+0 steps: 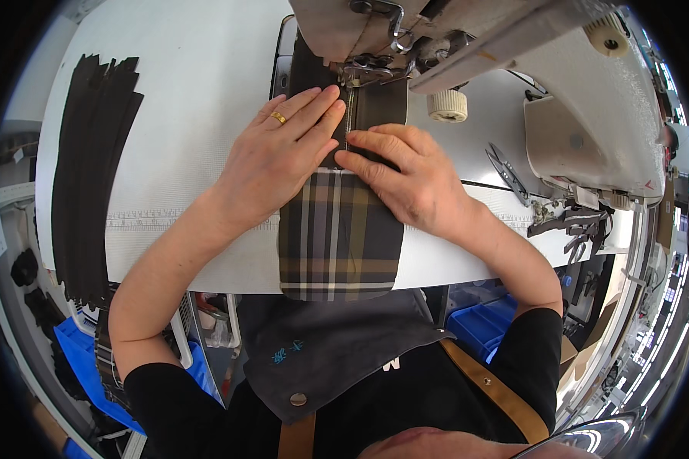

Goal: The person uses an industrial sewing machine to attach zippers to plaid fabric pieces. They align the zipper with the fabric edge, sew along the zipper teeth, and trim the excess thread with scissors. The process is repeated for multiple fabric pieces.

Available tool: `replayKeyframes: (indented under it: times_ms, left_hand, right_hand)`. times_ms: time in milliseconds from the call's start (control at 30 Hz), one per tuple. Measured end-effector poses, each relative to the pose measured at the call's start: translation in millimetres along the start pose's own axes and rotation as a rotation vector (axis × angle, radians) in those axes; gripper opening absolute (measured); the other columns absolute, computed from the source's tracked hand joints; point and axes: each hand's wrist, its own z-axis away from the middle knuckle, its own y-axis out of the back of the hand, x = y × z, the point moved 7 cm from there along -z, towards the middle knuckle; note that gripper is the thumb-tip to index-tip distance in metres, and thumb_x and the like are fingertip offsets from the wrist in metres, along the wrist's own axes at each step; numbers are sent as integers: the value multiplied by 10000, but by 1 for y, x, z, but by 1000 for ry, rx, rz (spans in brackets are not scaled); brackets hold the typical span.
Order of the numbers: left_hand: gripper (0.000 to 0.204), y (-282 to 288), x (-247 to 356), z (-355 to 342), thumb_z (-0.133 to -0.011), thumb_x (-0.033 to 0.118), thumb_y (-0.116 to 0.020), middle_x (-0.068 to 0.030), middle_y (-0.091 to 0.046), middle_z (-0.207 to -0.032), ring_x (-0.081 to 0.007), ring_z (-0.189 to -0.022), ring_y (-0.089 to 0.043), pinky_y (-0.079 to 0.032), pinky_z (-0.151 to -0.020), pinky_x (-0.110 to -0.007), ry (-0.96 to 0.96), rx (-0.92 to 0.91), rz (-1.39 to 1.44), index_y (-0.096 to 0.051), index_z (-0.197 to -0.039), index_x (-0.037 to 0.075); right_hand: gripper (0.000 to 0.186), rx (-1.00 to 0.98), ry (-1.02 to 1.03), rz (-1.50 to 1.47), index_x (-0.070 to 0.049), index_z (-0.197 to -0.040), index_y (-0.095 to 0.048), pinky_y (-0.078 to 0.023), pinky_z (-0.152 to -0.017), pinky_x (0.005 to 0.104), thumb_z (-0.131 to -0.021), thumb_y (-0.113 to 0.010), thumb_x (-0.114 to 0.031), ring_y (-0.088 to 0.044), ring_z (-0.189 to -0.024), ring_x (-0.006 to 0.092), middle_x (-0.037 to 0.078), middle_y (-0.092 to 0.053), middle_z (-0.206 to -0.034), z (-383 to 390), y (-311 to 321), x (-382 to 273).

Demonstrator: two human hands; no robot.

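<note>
A plaid fabric panel in dark, olive and white hangs slightly over the front edge of the white sewing table. Its far end joins a dark plain strip with a zipper, which runs under the sewing machine's presser foot. My left hand, a gold ring on one finger, lies flat on the dark strip left of the zipper, fingers stretched toward the foot. From the right, my right hand rests on the cloth, its extended fingertips at the zipper, thumb and forefinger apart. The needle tip is hard to make out.
A stack of dark fabric strips lies at the table's left. Right of the machine head are thread snips and dark scraps. A measuring tape crosses the tabletop. Blue bins stand below.
</note>
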Motion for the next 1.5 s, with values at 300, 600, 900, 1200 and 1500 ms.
replayKeyframes:
  times_ms: [300, 600, 900, 1200, 1500]
  left_hand:
    - [245, 5, -3, 0, -823, 34, -625, -119, -626, -1156, -259, -1032, -603, -514, -858, -333, -15, 54, 113, -640, -1054, -46]
    - [276, -1, -9, -2, -849, 63, -600, -84, -605, -1209, -230, -1071, -551, -450, -902, -348, 31, 22, 43, -622, -1109, -28]
    - [230, -5, -36, -2, -857, 149, -609, -14, -635, -1151, -203, -1039, -557, -315, -1006, -428, 245, 12, 370, -649, -1073, 80]
    - [132, 1, -32, -29, -816, 187, -640, -37, -662, -871, -234, -792, -617, -414, -903, -404, 32, 81, 60, -692, -885, 87]
    - [140, -3, -52, -34, -795, 149, -629, -88, -667, -805, -254, -685, -631, -488, -644, -332, 401, 15, 518, -687, -847, 33]
  right_hand:
    - [383, -5, -48, -20, -110, -1096, -670, -512, -753, 332, -723, -672, -18, -567, -972, 253, 49, -608, -1105, -12, -4, 26]
    - [239, 100, -801, -741, -6, -1100, -597, -457, -527, 273, -873, -569, -75, -554, -581, 161, 85, -655, -824, 13, 1, 71]
    - [115, 78, -583, -603, -47, -901, -673, -400, -490, 213, -908, -598, -134, -530, -550, 83, -4, -566, -615, -12, 1, 62]
    - [140, 191, -537, -442, -57, -845, -670, -508, -599, 336, -801, -674, -189, -633, -641, 292, 104, -657, -724, -20, -21, 72]
    - [263, 37, 57, 48, 5, -966, -639, -535, -742, 356, -785, -681, -182, -651, -899, 285, 103, -668, -1004, -2, 2, -23]
